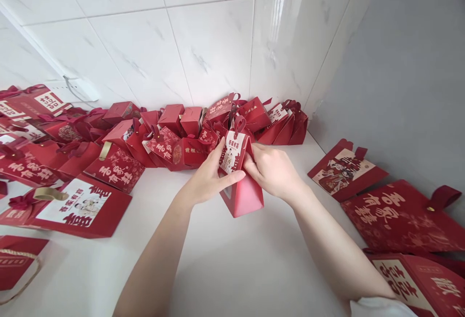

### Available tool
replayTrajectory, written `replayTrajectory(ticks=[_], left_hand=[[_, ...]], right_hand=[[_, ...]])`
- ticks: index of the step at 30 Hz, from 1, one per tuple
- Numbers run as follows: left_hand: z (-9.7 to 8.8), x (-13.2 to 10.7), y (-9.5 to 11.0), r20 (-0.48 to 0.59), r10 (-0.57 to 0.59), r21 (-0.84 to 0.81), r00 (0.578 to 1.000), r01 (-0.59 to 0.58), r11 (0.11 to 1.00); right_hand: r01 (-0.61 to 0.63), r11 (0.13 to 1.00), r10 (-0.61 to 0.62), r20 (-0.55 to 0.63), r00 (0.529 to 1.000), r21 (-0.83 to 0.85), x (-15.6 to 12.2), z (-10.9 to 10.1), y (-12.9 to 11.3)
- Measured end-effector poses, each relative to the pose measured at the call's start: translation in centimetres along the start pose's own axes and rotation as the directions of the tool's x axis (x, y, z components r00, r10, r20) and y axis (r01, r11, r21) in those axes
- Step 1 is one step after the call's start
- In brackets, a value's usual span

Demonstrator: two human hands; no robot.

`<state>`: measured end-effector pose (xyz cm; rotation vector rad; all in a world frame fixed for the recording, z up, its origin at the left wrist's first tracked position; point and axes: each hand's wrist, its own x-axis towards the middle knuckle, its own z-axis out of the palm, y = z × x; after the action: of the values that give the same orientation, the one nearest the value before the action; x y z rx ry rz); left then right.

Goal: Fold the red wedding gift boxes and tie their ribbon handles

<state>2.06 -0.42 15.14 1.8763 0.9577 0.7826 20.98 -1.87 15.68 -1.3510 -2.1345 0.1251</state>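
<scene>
Between my hands stands a red gift box (248, 196) with sloping sides, a white printed label and a ribbon loop on top. My left hand (209, 177) grips its left side, the thumb lying across the front. On the box's right side, my right hand (272, 169) presses with curled fingers near the upper edge; some of its fingertips are hidden. Right behind it, more red boxes (196, 150) with gold lettering sit close together.
Many red gift boxes crowd the left, among them a large labelled one (85, 208). Along the right lie flat red boxes (403, 215) with ribbon handles. A white tiled wall (214, 45) rises behind, and a grey panel (392, 74) bounds the right of the white table (218, 263).
</scene>
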Motion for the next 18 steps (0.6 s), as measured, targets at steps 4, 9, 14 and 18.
replayTrajectory(ticks=[4,9,14,18], left_hand=[[-0.18,-0.15,0.2,0.01,-0.017,0.04,1.0,0.017,0.999],[-0.14,0.15,-0.12,0.077,0.07,0.014,0.995,-0.071,0.997],[-0.15,0.35,-0.48,0.096,0.109,0.02,0.989,-0.112,0.994],[-0.19,0.12,-0.52,0.04,0.033,0.088,0.999,-0.036,0.995]], right_hand=[[0.021,0.994,-0.023,0.019,1.0,0.109,-0.11,-0.29,-0.16],[0.032,0.982,-0.039,0.03,0.999,0.188,-0.11,-0.46,-0.23],[0.034,0.986,-0.042,0.041,0.998,0.164,-0.11,-0.43,-0.13],[0.03,0.996,-0.032,0.026,0.999,0.087,-0.11,-0.35,-0.26]])
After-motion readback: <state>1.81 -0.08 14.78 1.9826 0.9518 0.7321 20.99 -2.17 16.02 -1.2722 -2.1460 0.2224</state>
